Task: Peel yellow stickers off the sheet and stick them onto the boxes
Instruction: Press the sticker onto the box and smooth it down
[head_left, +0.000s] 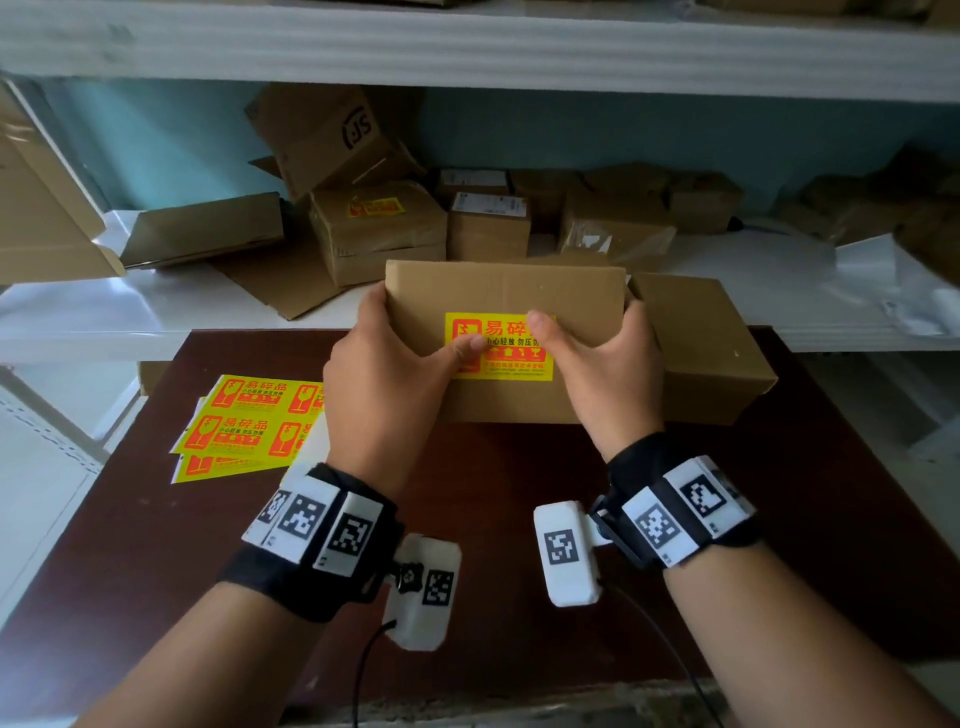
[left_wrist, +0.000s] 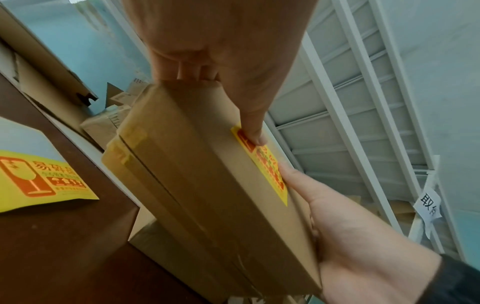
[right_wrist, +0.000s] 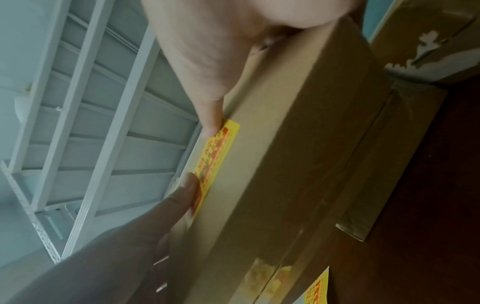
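Dark table (head_left: 519, 519) before white shelves (head_left: 467, 47) of cartons; both hands (head_left: 387, 384) (head_left: 597, 364) grip the box (head_left: 504, 291), thumbs on its sticker (head_left: 511, 358); sheet (head_left: 244, 421) partly hidden, print perhaps blurred.

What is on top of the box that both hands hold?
A yellow sticker lies on the box. Both thumbs, from left hand and right hand, press it and cover part of its print.

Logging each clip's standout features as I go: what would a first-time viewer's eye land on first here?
The yellow sticker on the cardboard box at the centre of the dark table, pressed by both thumbs while the left hand and right hand grip the box's ends. Next, the sticker sheet lying at the table's left, then the pile of boxes on the white shelf behind.
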